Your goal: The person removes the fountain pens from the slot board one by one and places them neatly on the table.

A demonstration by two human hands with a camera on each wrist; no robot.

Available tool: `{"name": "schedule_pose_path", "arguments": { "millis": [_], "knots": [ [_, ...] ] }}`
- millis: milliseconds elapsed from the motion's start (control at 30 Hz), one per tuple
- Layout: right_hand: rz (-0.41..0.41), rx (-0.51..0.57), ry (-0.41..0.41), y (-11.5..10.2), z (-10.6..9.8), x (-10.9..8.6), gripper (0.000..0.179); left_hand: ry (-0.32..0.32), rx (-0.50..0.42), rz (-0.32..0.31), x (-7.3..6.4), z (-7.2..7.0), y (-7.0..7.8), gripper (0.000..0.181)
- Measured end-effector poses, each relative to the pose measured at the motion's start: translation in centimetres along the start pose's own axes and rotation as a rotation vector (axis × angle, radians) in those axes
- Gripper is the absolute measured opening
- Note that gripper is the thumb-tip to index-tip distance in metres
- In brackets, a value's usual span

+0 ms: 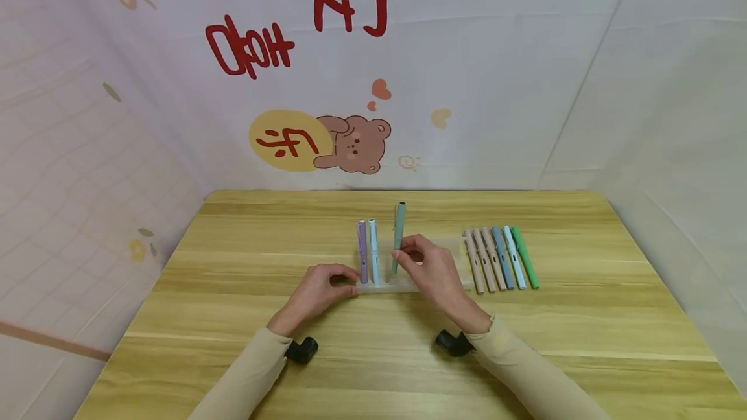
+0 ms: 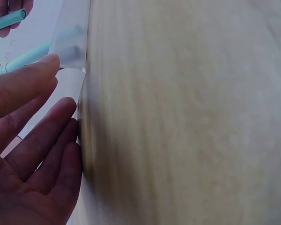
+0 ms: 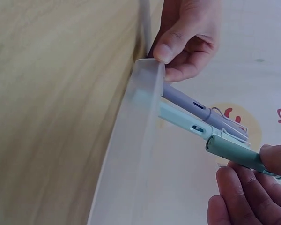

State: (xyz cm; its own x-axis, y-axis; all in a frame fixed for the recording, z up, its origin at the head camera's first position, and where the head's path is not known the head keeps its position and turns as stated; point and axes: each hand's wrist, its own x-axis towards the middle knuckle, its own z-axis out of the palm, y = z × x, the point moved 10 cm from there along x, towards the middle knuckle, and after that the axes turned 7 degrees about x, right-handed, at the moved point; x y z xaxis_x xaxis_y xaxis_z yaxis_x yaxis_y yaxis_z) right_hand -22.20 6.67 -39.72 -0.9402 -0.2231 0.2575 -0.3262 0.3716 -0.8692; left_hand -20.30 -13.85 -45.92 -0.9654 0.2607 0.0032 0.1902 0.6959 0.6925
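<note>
My right hand (image 1: 434, 271) pinches a sage-green pen (image 1: 399, 229) between thumb and fingers, nearly upright above a frosted clear pen holder (image 1: 408, 287). In the right wrist view, the green pen's end (image 3: 225, 147) is apart from the holder's front wall (image 3: 131, 126). A purple pen (image 1: 363, 251) and a pale blue pen (image 1: 374, 251) stand side by side at the holder's left end. There my left hand (image 1: 323, 287) grips the holder's corner, its thumb (image 3: 171, 47) on the edge; the left wrist view shows the other fingers (image 2: 51, 126) bent beside it.
To the right of the holder several pens lie in a row: brownish ones (image 1: 483, 261), a slate-blue one (image 1: 503, 258), a light blue one (image 1: 514, 258) and a green one (image 1: 525, 258). The wooden table (image 1: 233, 232) meets a white printed curtain (image 1: 496, 83) at its back edge.
</note>
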Motion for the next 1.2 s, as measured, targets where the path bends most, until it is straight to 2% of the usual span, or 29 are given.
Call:
{"name": "schedule_pose_path", "arguments": {
  "millis": [567, 767, 1200],
  "knots": [
    [-0.014, 0.008, 0.085, -0.1, -4.1, -0.5, 0.019, -0.003, -0.013, 0.001, 0.0, 0.0, -0.1, 0.010],
    [-0.037, -0.013, 0.110, -0.1, -5.5, -0.7, 0.020, -0.006, -0.018, 0.000, 0.0, 0.0, -0.1, 0.010],
    [-0.028, -0.055, 0.153, 0.9, -8.8, -1.2, 0.023, 0.005, -0.016, 0.010, 0.0, 0.0, -0.2, 0.011]
  ]
}}
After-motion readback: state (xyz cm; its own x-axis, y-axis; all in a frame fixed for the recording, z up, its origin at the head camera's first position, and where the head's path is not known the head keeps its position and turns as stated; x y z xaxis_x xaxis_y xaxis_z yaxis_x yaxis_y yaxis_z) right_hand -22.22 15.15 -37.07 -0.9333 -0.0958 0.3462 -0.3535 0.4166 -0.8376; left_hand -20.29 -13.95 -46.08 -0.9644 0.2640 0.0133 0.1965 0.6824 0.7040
